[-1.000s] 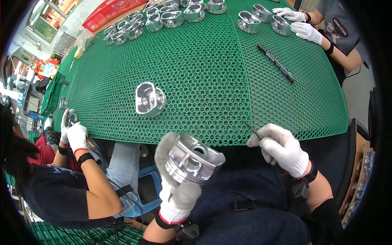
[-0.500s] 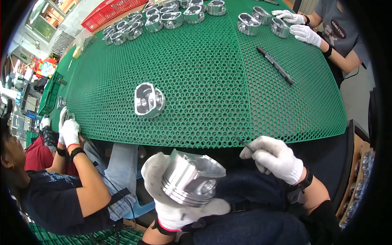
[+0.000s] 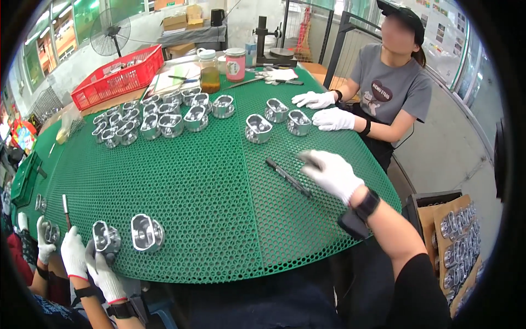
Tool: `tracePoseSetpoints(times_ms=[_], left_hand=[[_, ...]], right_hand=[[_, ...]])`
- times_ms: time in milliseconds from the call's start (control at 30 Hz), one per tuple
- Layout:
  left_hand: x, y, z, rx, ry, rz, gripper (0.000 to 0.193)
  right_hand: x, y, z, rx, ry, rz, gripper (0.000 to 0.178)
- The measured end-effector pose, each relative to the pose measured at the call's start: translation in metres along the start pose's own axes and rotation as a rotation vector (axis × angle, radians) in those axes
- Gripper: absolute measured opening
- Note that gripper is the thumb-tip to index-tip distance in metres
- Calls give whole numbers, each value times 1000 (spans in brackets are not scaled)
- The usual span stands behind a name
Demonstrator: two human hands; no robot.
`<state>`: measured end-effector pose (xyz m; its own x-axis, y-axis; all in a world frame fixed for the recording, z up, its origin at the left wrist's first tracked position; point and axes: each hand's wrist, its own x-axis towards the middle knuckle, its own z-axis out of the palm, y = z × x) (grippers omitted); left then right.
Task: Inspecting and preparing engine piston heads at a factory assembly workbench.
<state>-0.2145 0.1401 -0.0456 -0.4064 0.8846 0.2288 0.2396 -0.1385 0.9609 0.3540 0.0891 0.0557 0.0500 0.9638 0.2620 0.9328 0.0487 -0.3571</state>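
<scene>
My left hand [image 3: 105, 279], in a white glove with a red cuff, grips the near side of a silver engine piston [image 3: 104, 237] at the table's front left edge. A second piston [image 3: 147, 233] stands just right of it. My right hand [image 3: 331, 172], gloved and slightly blurred, is over the green mat [image 3: 192, 192] with its fingers apart and nothing visible in them. Left of those fingers lies a black rod-shaped tool [image 3: 289, 177].
Several pistons [image 3: 170, 125] stand at the back. A co-worker's gloved hands [image 3: 333, 119] rest near three more on the right. At left another co-worker's hand [image 3: 74, 252] holds a slim tool [image 3: 65, 204]. A red crate [image 3: 118, 77] and jars [image 3: 235, 64] stand behind.
My view has lifted toward the room. My left hand has brought its piston to the mat's left edge. My right hand has reached out over the mat; the thin dark tool it held no longer shows.
</scene>
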Motion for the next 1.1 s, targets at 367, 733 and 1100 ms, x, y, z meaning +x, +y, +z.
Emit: tracePoseSetpoints(times_ms=[367,733,1100], left_hand=[[-130,66,44,-98,-109,122,41],[-179,96,107,-619,-659,-91,72],[-197,116,78,-824,-631,-305,84]], right_hand=[[107,108,26,-257,-82,294,41],[-66,-112,6,404,-197,-338,19],[-109,-136,12,279,-549,-453,39]])
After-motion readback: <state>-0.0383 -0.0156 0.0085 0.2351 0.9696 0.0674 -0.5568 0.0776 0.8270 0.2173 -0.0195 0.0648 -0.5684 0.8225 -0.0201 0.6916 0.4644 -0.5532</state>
